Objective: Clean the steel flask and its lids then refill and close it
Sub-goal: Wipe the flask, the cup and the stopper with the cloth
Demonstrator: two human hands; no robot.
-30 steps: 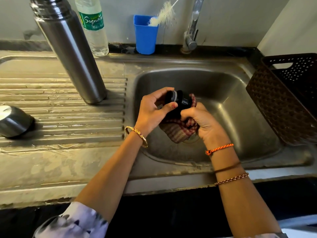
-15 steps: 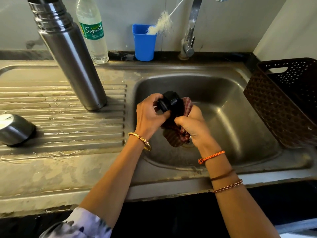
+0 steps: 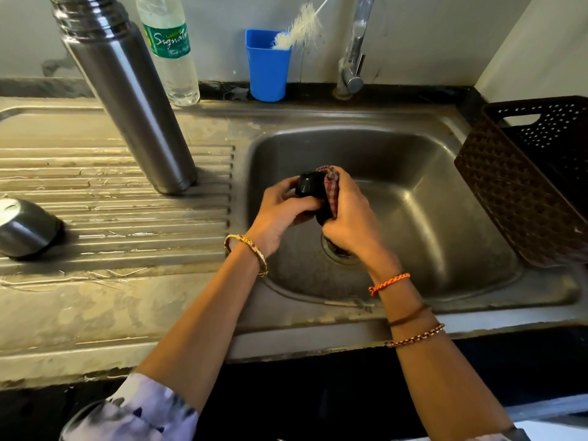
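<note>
The tall steel flask [image 3: 133, 100] stands open and upright on the ribbed draining board, left of the sink basin [image 3: 413, 192]. A steel outer lid [image 3: 27, 227] lies on its side at the far left of the board. Over the basin my left hand [image 3: 280, 214] grips a small black inner lid [image 3: 310, 184]. My right hand [image 3: 350, 214] holds a red checked cloth [image 3: 331, 189] pressed against that lid's right side. Most of the cloth is hidden in my palm.
A plastic water bottle [image 3: 173, 55] stands behind the flask. A blue cup [image 3: 267, 66] holding a white bottle brush [image 3: 299, 28] sits by the tap [image 3: 353, 58]. A dark brown perforated basket [image 3: 528, 179] leans at the sink's right edge.
Both hands stayed over the basin. The cloth, hanging below the lid earlier, is now bunched in my right hand against the lid's side, and the lid has turned in my left hand.
</note>
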